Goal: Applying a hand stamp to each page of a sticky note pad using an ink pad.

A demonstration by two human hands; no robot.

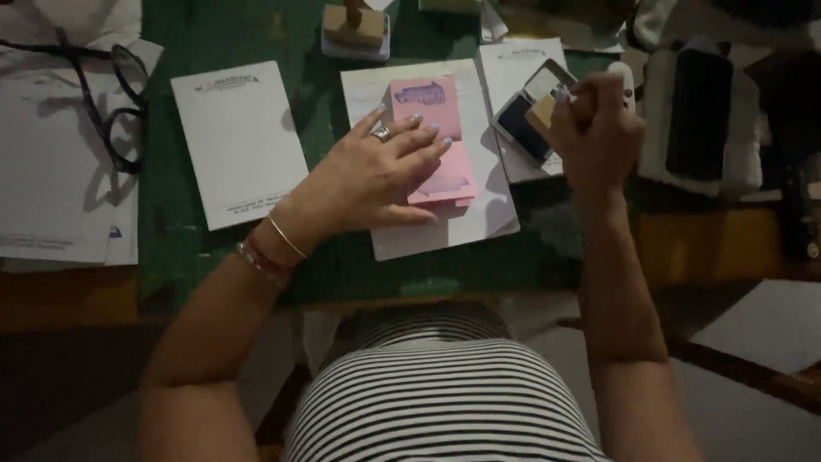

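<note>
Green desk mat [222,34], left hand [376,175] pressing pink paper [432,107], right hand [599,128] gripping stamp [541,111]

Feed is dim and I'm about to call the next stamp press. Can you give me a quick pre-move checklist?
1. Left hand flat on pink paper: ok.
2. Right hand gripping stamp: ok.
3. Stamp over open ink pad: ok.
4. Stamp face inked: cannot tell.
5. Free spot on the pink paper between the two prints: cannot tell, fingers cover it.
6. White sheet under the pink paper: ok.
</note>
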